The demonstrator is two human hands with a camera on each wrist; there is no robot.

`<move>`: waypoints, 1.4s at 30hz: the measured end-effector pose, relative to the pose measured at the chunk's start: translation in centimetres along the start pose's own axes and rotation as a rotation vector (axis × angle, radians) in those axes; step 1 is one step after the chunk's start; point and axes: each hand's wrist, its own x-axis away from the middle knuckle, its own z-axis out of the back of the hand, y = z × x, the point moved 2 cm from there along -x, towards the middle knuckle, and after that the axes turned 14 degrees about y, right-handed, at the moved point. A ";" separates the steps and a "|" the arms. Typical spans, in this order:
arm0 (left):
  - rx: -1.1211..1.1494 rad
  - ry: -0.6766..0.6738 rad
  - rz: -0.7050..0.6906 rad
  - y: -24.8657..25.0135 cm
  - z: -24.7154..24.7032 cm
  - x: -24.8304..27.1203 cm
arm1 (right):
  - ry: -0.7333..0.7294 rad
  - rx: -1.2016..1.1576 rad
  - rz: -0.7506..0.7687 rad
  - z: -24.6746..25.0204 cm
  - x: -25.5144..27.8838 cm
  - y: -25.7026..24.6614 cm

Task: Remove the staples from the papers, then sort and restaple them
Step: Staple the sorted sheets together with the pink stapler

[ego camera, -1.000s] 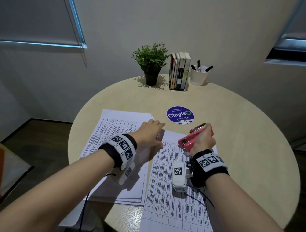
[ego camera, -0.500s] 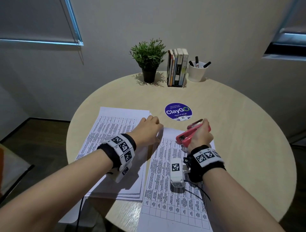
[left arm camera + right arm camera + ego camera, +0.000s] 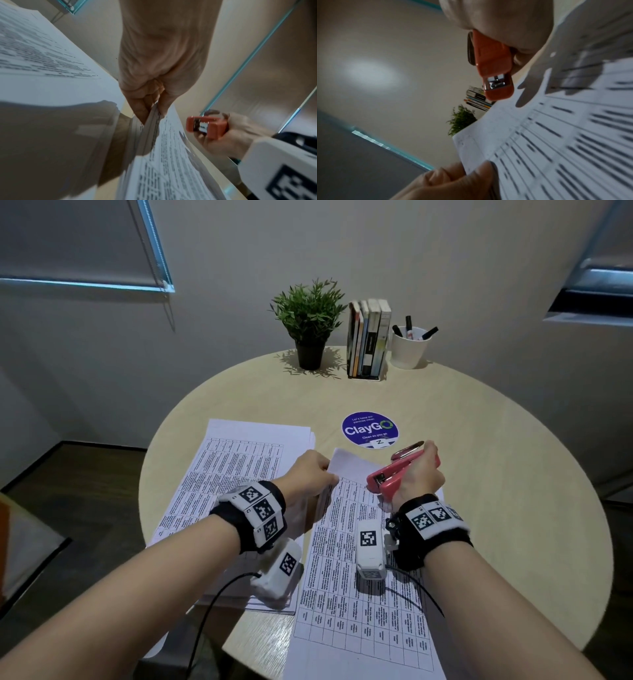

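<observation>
Two sets of printed table sheets lie on the round table (image 3: pixel 479 508): a left stack (image 3: pixel 236 463) and a right set (image 3: pixel 363 594) near the front edge. My left hand (image 3: pixel 308 474) pinches the left edge of the right set (image 3: pixel 154 121) near its top corner, thumb above and fingers beneath, lifting that edge slightly. My right hand (image 3: pixel 418 477) grips a pink-red stapler (image 3: pixel 394 477), whose mouth points left toward the top of that set. The stapler (image 3: pixel 494 70) hovers just above the paper (image 3: pixel 556 135). Seen from the left wrist, the stapler (image 3: pixel 205 125) sits right of the pinched edge.
At the table's far edge stand a potted plant (image 3: pixel 310 326), a row of books (image 3: pixel 368 337) and a white cup with markers (image 3: pixel 411 347). A round blue ClayGo sticker (image 3: pixel 370 429) lies beyond the papers. Bare tabletop extends to the right.
My left hand has slid right from on top of the papers to pinch the right set's left edge. The stapler in my right hand has stayed in about the same place.
</observation>
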 end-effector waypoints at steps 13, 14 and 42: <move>0.037 0.049 -0.182 2.6 0.8 1.7 | -0.262 -0.121 0.437 -4.6 3.2 -2.8; 0.033 0.048 -0.190 2.7 0.7 1.8 | -0.270 -0.120 0.438 -4.8 3.4 -2.6; 0.030 -0.353 -0.003 2.1 0.7 3.7 | -0.286 -0.167 0.452 -5.1 4.5 -4.2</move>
